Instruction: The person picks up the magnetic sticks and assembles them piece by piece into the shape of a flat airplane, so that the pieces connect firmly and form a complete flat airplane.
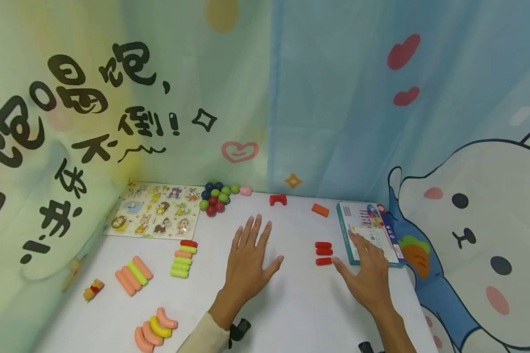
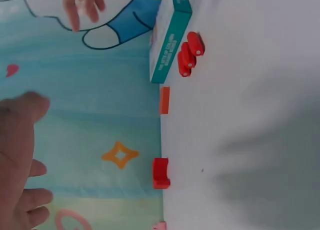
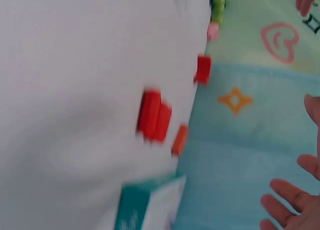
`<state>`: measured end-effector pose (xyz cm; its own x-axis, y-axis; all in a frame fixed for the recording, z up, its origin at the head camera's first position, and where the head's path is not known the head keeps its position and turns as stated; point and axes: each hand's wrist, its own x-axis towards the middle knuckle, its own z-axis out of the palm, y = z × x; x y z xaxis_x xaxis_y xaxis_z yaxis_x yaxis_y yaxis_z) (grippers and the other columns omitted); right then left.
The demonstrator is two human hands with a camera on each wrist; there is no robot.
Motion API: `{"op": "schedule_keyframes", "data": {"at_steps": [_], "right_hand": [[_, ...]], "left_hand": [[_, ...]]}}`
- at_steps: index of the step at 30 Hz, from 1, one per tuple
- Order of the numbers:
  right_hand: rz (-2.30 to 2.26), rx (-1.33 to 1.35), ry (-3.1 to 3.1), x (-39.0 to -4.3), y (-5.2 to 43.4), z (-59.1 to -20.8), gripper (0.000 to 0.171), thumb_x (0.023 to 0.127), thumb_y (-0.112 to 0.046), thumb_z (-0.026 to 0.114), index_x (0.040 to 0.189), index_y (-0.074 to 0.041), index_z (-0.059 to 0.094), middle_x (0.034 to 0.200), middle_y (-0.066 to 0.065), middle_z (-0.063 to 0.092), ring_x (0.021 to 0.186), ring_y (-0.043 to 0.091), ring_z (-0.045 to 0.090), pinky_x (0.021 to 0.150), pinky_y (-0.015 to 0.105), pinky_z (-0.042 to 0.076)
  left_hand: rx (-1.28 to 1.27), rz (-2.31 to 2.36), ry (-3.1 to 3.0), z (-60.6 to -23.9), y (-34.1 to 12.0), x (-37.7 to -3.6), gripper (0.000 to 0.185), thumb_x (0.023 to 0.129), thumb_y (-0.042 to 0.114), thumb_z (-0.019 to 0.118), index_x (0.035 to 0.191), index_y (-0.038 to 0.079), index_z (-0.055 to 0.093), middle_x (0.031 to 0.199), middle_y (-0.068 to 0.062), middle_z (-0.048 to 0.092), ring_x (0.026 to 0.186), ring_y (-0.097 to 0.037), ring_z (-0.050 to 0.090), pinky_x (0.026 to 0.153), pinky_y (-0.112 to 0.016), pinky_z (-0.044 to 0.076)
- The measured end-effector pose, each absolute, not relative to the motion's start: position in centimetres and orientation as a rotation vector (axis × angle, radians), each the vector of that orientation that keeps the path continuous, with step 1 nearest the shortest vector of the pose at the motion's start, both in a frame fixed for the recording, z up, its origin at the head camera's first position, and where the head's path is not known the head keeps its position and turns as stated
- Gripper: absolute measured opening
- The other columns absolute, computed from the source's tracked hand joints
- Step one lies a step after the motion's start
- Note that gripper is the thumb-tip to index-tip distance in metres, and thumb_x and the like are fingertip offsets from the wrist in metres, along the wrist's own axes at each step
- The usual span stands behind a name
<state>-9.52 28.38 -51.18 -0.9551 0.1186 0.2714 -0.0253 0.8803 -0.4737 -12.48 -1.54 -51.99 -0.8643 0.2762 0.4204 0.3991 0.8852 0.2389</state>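
Observation:
My left hand (image 1: 246, 262) is over the middle of the white table with its fingers spread, holding nothing. To its right, my right hand (image 1: 367, 274) also holds nothing; its fingers are extended and overlap the near part of a teal-edged box (image 1: 351, 235) in the head view. Three short red rounded sticks (image 1: 324, 252) lie in a column just left of the right thumb. In the left wrist view the same red sticks (image 2: 189, 53) lie beside the box's teal side (image 2: 172, 43). Left of my left hand is a column of red, orange and green sticks (image 1: 182, 261).
A red arch block (image 1: 278, 199) and an orange block (image 1: 320, 210) lie at the back. Farther left are fruit-like balls (image 1: 215, 201), a pink pig figure (image 1: 245, 190), an animal puzzle board (image 1: 147, 211), longer sticks (image 1: 134, 275), curved banana-like pieces (image 1: 152, 333) and a small bear figure (image 1: 93, 289).

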Motion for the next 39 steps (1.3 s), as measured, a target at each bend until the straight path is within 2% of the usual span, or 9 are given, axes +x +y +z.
{"op": "schedule_keyframes", "data": {"at_steps": [4, 8, 16, 21, 26, 30, 36, 39], "right_hand": [[0.953, -0.057, -2.696, -9.6, 25.8, -51.9, 0.071, 0.089, -0.035, 0.085, 0.153, -0.023, 0.057, 0.151, 0.013, 0.06, 0.142, 0.038, 0.05, 0.112, 0.076, 0.037], [1.148, -0.003, -2.658, -9.4, 22.8, -52.8, 0.062, 0.088, -0.032, 0.088, 0.145, -0.026, 0.064, 0.141, 0.003, 0.068, 0.132, 0.027, 0.057, 0.11, 0.064, 0.047], [1.378, 0.14, -2.644, -8.7, 16.0, -54.4, 0.048, 0.085, -0.029, 0.091, 0.128, -0.033, 0.072, 0.122, -0.01, 0.076, 0.113, 0.012, 0.066, 0.104, 0.05, 0.053], [1.486, 0.351, -2.679, -8.0, 12.3, -55.4, 0.042, 0.087, -0.031, 0.089, 0.126, -0.029, 0.074, 0.113, -0.017, 0.074, 0.108, 0.008, 0.064, 0.097, 0.041, 0.047], [1.538, 0.586, -2.701, -7.5, 8.8, -56.2, 0.04, 0.089, -0.032, 0.087, 0.125, -0.02, 0.075, 0.113, -0.007, 0.077, 0.103, 0.011, 0.064, 0.092, 0.034, 0.043], [1.602, 0.717, -2.74, -7.2, 6.1, -56.6, 0.037, 0.09, -0.03, 0.086, 0.123, -0.017, 0.075, 0.108, 0.001, 0.079, 0.099, 0.009, 0.065, 0.091, 0.031, 0.046], [1.724, 0.768, -2.826, -6.5, 2.3, -57.6, 0.034, 0.09, -0.029, 0.087, 0.12, -0.016, 0.076, 0.101, 0.001, 0.079, 0.091, 0.001, 0.063, 0.086, 0.024, 0.052], [1.768, 0.785, -2.866, -6.1, 0.6, -58.1, 0.033, 0.089, -0.028, 0.088, 0.117, -0.014, 0.077, 0.097, -0.001, 0.078, 0.085, -0.003, 0.06, 0.08, 0.017, 0.05]], "left_hand": [[-0.429, -0.671, -2.574, -52.0, -2.9, -11.5, 0.064, 0.095, 0.043, 0.077, 0.15, 0.015, 0.06, 0.155, -0.008, 0.061, 0.145, -0.03, 0.053, 0.115, -0.052, 0.046], [-0.341, -0.841, -2.522, -52.1, -5.0, -10.2, 0.051, 0.091, 0.031, 0.086, 0.137, 0.015, 0.071, 0.134, -0.004, 0.073, 0.125, -0.025, 0.066, 0.104, -0.045, 0.054], [-0.148, -0.927, -2.509, -52.5, -10.2, -7.8, 0.035, 0.084, 0.021, 0.092, 0.117, 0.018, 0.08, 0.112, -0.001, 0.081, 0.105, -0.022, 0.069, 0.092, -0.044, 0.053], [-0.038, -0.906, -2.487, -53.3, -13.8, -6.1, 0.032, 0.079, 0.014, 0.094, 0.109, 0.014, 0.082, 0.104, -0.003, 0.082, 0.093, -0.021, 0.066, 0.083, -0.039, 0.048], [0.141, -0.89, -2.546, -53.9, -17.4, -4.6, 0.03, 0.079, 0.012, 0.094, 0.107, 0.011, 0.083, 0.103, -0.005, 0.082, 0.093, -0.026, 0.067, 0.082, -0.042, 0.048], [0.323, -0.899, -2.694, -54.3, -20.1, -3.4, 0.03, 0.083, 0.016, 0.092, 0.11, 0.01, 0.082, 0.107, -0.009, 0.082, 0.098, -0.03, 0.067, 0.084, -0.048, 0.049], [0.569, -0.992, -2.862, -56.0, -23.7, -2.3, 0.034, 0.089, 0.024, 0.087, 0.118, 0.008, 0.079, 0.11, -0.012, 0.079, 0.102, -0.031, 0.062, 0.082, -0.043, 0.045], [0.685, -1.086, -2.941, -56.9, -25.1, -1.9, 0.043, 0.091, 0.034, 0.085, 0.123, 0.007, 0.077, 0.115, -0.016, 0.075, 0.108, -0.034, 0.059, 0.087, -0.049, 0.047]]}}
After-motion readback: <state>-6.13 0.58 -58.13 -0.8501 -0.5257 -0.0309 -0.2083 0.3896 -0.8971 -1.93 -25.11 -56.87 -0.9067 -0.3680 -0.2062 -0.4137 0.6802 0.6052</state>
